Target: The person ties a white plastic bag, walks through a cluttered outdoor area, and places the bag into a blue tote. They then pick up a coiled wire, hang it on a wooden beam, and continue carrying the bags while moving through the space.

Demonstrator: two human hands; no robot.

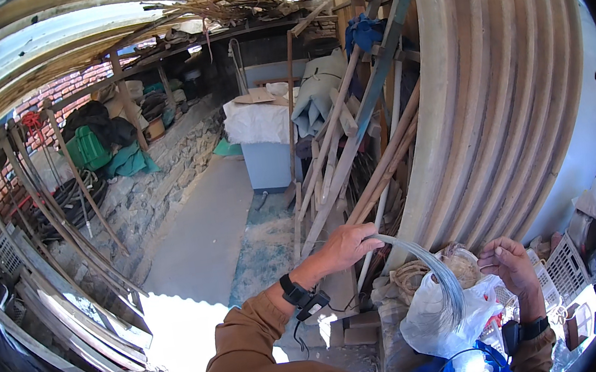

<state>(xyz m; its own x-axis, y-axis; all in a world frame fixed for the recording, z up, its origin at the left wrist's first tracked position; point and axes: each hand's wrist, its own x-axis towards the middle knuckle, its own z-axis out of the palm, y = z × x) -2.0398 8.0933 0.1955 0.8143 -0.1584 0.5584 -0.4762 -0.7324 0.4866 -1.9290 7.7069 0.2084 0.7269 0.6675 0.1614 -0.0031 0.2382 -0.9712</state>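
Note:
A bundle of thin grey strands, perhaps wire (435, 264), arches down to the right from my left hand (351, 246), which pinches one end between thumb and fingers. Beyond the drooping strands, on the right, my right hand (510, 266) is raised with its fingers curled; nothing shows in it. A white plastic bag (423, 321) lies behind and under the strands. Beside the bag are a coil of rope (411, 278) and a round, brownish wrapped bundle (461, 265). A blue bag (487, 363) sits lower down, close to my right wrist.
Corrugated sheets (477, 97) lean on the right. Wooden poles and boards (371, 104) stand at a slant ahead. A pale blue bin (271, 164) under a white sack stands farther back. Plastic crates (567, 267) lie at right; a low stone wall (161, 163) and more planks (77, 319) run along the left.

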